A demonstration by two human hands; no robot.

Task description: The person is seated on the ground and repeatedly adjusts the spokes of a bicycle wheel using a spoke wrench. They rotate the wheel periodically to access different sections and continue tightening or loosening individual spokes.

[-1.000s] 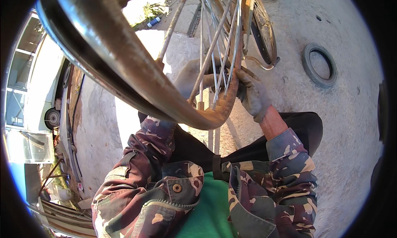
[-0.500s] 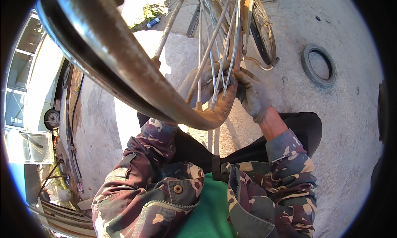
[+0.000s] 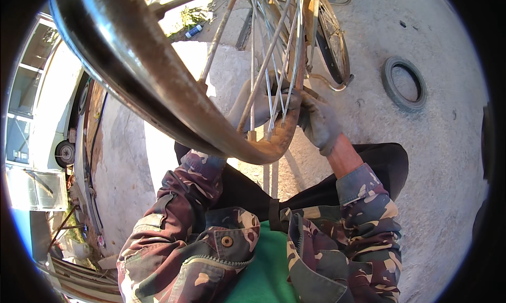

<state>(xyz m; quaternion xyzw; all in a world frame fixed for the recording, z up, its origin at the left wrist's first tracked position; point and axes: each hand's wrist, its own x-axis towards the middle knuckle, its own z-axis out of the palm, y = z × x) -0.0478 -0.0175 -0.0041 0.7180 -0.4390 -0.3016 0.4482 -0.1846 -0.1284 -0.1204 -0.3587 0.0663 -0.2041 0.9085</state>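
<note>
The right hand [image 3: 316, 121], in a grey work glove, is closed around the lower edge of a rusty bicycle wheel rim [image 3: 158, 87], its fingers curled in among the spokes [image 3: 274, 66] where they meet the rim's inner face. The left hand [image 3: 258, 105], gloved too, sits just behind the spokes on the other side; it seems to be cupped against the rim or gripping a spoke, but the metal crosses in front of it and how far it is closed cannot be told. The wheel itself hangs very near the camera, its bare rim sweeping from the upper left down to the hands, held above the person's lap and camouflage jacket [image 3: 211, 240].

Judging by the grip, the work in hand is checking or adjusting the spokes at the rim's lowest point. The next move would call for a steady hold with one hand while the other works a single spoke, fingers kept clear of neighbouring wires.

Further out, a loose tyre [image 3: 403, 84] lies on the concrete ground [image 3: 437, 160], and another bicycle wheel [image 3: 334, 39] stands behind the rim
</note>
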